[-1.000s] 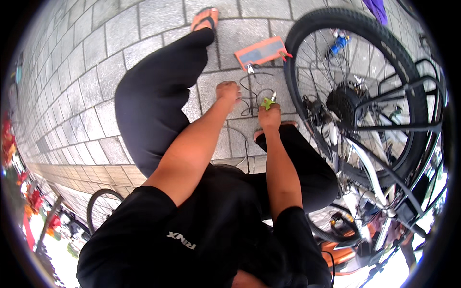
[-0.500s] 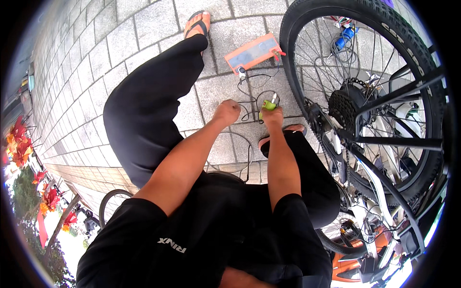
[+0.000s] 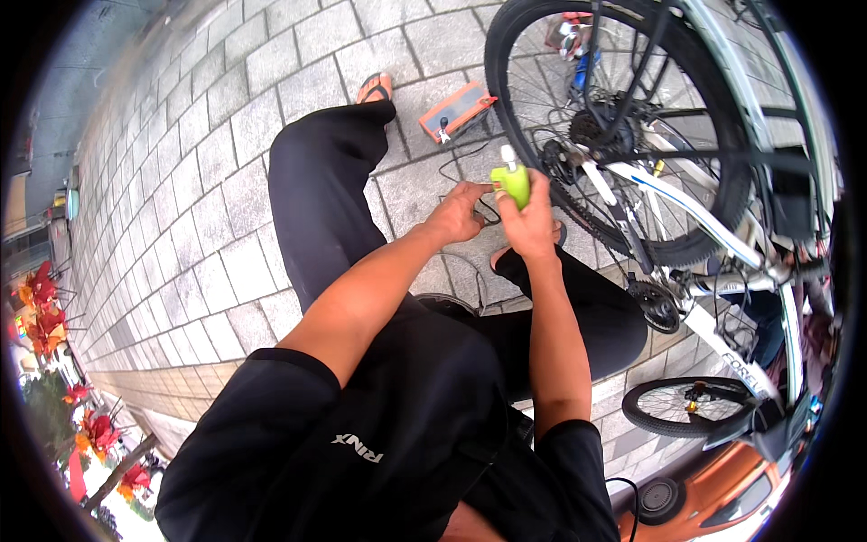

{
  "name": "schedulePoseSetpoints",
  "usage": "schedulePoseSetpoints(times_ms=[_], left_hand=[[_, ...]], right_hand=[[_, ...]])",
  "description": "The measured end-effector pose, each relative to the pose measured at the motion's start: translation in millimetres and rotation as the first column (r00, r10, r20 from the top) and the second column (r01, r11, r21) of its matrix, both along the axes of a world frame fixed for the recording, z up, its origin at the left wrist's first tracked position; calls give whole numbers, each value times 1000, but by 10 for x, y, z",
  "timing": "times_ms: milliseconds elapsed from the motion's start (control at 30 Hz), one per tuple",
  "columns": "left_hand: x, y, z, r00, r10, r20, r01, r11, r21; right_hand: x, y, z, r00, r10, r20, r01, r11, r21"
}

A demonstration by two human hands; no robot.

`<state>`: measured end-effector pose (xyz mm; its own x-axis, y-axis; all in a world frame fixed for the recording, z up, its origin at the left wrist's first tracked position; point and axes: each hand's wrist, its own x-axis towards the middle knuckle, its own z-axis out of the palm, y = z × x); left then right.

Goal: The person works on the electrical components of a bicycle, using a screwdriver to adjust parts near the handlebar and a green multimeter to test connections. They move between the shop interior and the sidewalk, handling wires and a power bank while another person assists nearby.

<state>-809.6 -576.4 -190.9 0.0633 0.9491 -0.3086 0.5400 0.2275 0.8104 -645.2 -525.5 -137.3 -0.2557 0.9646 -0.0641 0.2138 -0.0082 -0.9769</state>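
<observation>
My right hand [image 3: 531, 219] is closed around a lime-green handheld tool [image 3: 513, 187] with a white, nozzle-like tip pointing away from me. Its exact kind is not clear. Close on its left is my left hand [image 3: 454, 215], fingers curled, the index finger reaching to a small red part on the tool's side. Whether the left fingers pinch anything is hidden. A thin black cable [image 3: 489, 215] loops over the paving just under both hands. Beyond them lies a flat orange-and-grey box [image 3: 461, 108] with a plug-like black-and-white piece [image 3: 443, 129] at its near edge.
To the right stands a bicycle, its rear wheel [image 3: 502, 126] beside the box and its chainring [image 3: 654, 307] near my right knee. A blue item [image 3: 585, 70] shows behind the spokes. My sandalled foot [image 3: 374, 88] rests on the paving [image 3: 244, 181]. An orange car [image 3: 713, 492] is at lower right.
My right hand has lifted the green tool up from near the paving. My left hand has moved right, up to the tool. The whole view has shifted and tilted.
</observation>
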Motion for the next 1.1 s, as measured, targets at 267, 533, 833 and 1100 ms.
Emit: schedulePoseSetpoints(times_ms=[267, 533, 833, 1100], left_hand=[[-4, -37, 1035, 956, -159, -244, 238, 911, 337], [76, 601, 1920, 978, -204, -38, 204, 918, 339], [953, 811, 2395, 862, -377, 337, 311, 921, 234], [1947, 1121, 2600, 556, -307, 772, 355, 928, 113]], right_hand=[[843, -360, 1115, 587, -306, -749, 350, 931, -106], [1298, -502, 1168, 485, -491, -724, 528, 824, -205], [1666, -558, 1727, 728, -577, -371, 575, 808, -131], [2001, -183, 1951, 840, -469, -273, 488, 873, 1]])
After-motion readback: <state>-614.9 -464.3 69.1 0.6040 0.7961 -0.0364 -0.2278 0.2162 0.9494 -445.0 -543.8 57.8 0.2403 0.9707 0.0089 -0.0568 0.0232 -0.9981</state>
